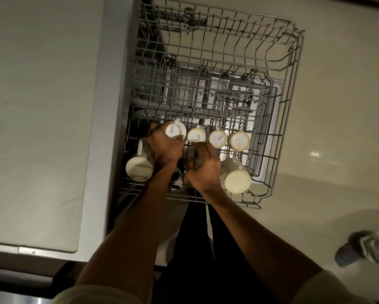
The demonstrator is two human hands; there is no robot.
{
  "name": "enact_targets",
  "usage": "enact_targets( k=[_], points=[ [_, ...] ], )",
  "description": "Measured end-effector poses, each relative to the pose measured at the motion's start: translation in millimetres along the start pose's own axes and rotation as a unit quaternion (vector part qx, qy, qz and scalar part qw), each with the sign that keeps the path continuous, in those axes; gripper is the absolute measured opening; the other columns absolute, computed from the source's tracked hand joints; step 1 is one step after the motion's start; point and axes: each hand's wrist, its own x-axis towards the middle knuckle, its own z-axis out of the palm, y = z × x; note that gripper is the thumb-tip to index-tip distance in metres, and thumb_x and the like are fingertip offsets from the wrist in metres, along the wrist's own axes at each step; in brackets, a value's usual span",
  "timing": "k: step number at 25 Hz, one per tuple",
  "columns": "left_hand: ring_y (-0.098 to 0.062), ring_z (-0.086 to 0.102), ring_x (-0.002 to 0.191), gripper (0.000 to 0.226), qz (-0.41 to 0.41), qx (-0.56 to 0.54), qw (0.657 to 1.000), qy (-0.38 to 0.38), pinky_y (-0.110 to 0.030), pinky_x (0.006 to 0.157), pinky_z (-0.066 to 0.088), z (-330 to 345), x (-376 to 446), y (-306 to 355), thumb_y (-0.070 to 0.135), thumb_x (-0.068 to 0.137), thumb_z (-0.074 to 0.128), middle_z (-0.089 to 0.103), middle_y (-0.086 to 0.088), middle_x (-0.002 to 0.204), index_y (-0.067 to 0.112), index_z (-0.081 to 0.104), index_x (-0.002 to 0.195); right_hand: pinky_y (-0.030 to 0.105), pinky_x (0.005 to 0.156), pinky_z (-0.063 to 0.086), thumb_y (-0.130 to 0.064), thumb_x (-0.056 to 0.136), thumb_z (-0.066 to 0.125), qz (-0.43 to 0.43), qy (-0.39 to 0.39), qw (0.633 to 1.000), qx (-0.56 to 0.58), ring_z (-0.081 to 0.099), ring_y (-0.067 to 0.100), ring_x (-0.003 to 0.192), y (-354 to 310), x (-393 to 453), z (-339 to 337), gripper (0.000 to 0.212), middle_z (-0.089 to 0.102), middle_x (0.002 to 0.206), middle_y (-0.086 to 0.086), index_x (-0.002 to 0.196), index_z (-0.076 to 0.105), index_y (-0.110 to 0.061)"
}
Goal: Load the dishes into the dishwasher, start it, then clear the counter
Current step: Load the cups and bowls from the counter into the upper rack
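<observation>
Both hands reach down into the pulled-out grey wire dishwasher rack (pixel 291 88). The left hand (pixel 164 148) curls its fingers round a white upturned ceramic cup (pixel 175 131), first in a row of four. The right hand (pixel 203 165) grips a dark glass (pixel 191 160) between the hands. Pale tall mugs (pixel 235 175) stand outside each hand.
</observation>
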Motion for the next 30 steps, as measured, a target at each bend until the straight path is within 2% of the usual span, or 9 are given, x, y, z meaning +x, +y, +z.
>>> enact_targets(
  k=[8,14,18,23,27,30],
  points=[
    [-0.024,0.064,0.102,0.044,0.012,0.053,0.998,-0.039,-0.020,0.077,0.042,12.7,10.7,-10.5,0.014,0.069,0.085,0.063,-0.008,0.117,0.014,0.074,0.112,0.032,0.100,0.051,0.005,0.073,0.071,-0.008,0.008,1.000,0.005,0.059,0.024,0.116,-4.8,6.6,-0.9,0.054,0.062,0.123,0.010,0.126,0.064,-0.004],
    [-0.028,0.058,0.113,0.044,-0.004,0.045,0.998,-0.042,-0.033,0.090,0.049,23.5,11.4,-11.9,0.014,0.073,0.083,0.062,-0.010,0.123,0.011,0.072,0.115,0.027,0.098,0.050,0.003,0.077,0.070,-0.010,0.015,1.000,-0.004,0.060,0.026,0.114,-2.2,8.1,0.2,0.050,0.063,0.121,0.012,0.126,0.064,-0.002],
    [-0.030,0.053,0.119,0.042,-0.011,0.051,0.997,-0.048,-0.031,0.091,0.042,19.3,10.4,-9.8,0.012,0.078,0.079,0.059,-0.011,0.127,0.010,0.069,0.118,0.029,0.096,0.052,0.002,0.076,0.073,-0.009,0.009,1.000,-0.011,0.061,0.025,0.112,1.4,7.4,0.9,0.050,0.064,0.119,0.012,0.125,0.064,-0.002],
    [-0.031,0.056,0.115,0.052,-0.014,0.041,0.998,-0.055,-0.042,0.096,0.047,14.7,9.4,-16.4,0.015,0.070,0.085,0.061,-0.011,0.123,0.012,0.066,0.118,0.025,0.100,0.047,0.000,0.076,0.074,-0.003,-0.016,1.000,-0.016,0.057,0.023,0.118,-0.8,6.8,-0.4,0.056,0.061,0.126,0.010,0.130,0.062,-0.005],
    [-0.032,0.059,0.114,0.052,-0.014,0.040,0.998,-0.042,-0.051,0.099,0.047,15.5,7.8,-18.1,0.014,0.070,0.083,0.065,-0.011,0.119,0.013,0.066,0.118,0.032,0.099,0.052,-0.001,0.078,0.072,0.002,-0.025,1.000,-0.013,0.058,0.025,0.119,-2.2,7.6,-2.9,0.055,0.060,0.127,0.011,0.132,0.060,-0.006],
    [-0.032,0.059,0.114,0.051,-0.021,0.042,0.998,-0.037,-0.051,0.101,0.046,14.1,7.1,-18.0,0.013,0.070,0.084,0.067,-0.011,0.119,0.012,0.067,0.118,0.035,0.099,0.053,-0.003,0.080,0.068,-0.001,-0.028,1.000,-0.014,0.058,0.026,0.118,-2.7,7.1,-6.8,0.052,0.061,0.126,0.013,0.131,0.061,-0.003]
  ],
)
